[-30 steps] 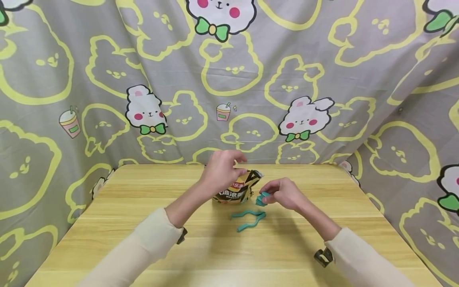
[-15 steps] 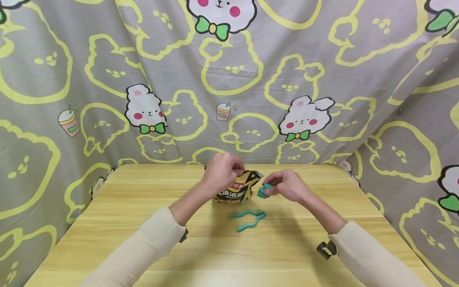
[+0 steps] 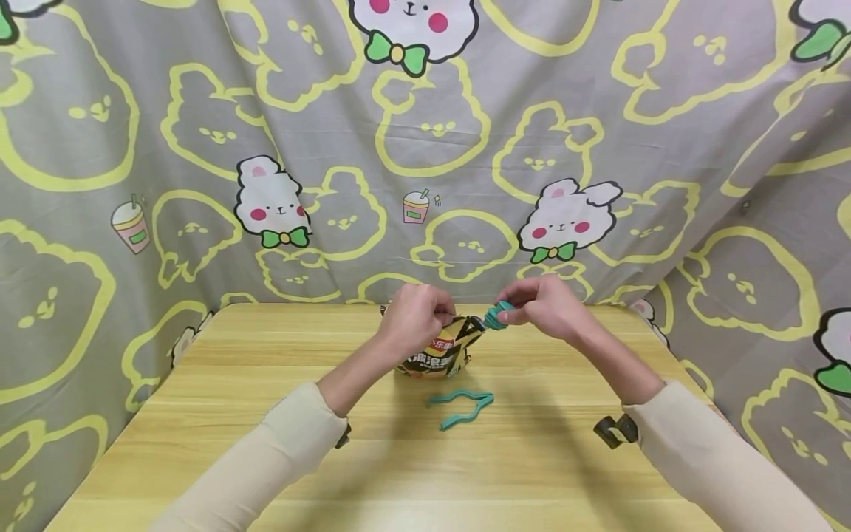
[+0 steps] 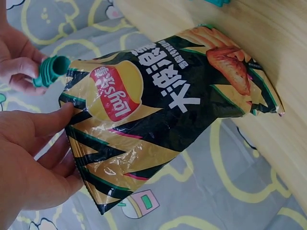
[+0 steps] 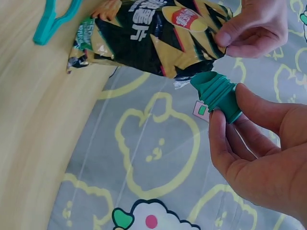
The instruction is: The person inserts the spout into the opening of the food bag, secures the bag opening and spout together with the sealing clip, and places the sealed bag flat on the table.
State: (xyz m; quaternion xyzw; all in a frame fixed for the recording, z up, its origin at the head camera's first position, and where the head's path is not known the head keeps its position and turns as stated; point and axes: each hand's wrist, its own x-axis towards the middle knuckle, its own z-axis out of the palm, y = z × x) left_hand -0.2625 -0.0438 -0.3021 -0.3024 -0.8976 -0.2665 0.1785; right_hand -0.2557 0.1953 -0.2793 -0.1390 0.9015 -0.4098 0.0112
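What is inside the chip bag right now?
Nothing inside shows. The chip bag is opaque; the left hand pinches its top, and the right hand holds a teal clip at its corner.

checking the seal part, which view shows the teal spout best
The right wrist view: the spout is large and clear, pinched in the right hand beside the bag top. The left wrist view shows it small at the edge; the head view shows a tiny teal patch.

right hand [image 3: 541, 307] raised, teal spout [image 3: 496, 315] now at chip bag [image 3: 442, 347] top
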